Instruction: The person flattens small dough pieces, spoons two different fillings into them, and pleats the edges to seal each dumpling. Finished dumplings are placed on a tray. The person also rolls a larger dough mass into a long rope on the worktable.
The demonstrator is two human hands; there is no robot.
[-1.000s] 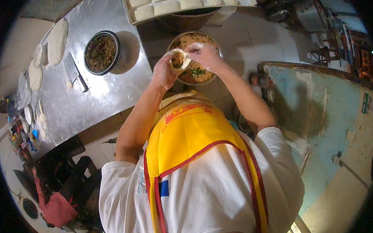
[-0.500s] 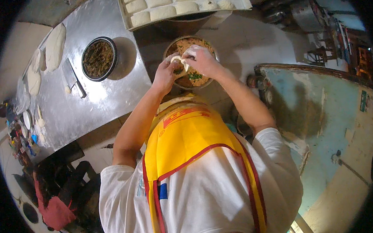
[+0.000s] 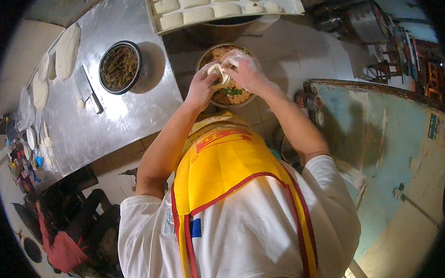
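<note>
Between both hands I hold a small filled bun of pale dough, its edge gathered up. My left hand is closed round its left side. The floury fingers of my right hand pinch the dough from the right. Just under the hands sits a round metal bowl of reddish-orange filling with chopped green herbs on it; the hands hide part of it. Whatever lies inside the dough is mostly covered by my fingers.
At the left, a metal table bears a black bowl of dark filling, a cleaver and long dough pieces. A tray of shaped buns stands at the back. A person in red is at lower left.
The dough's opening has drawn in, and its filling shows less now. My right hand has shifted slightly over the dough. The view has moved a little.
</note>
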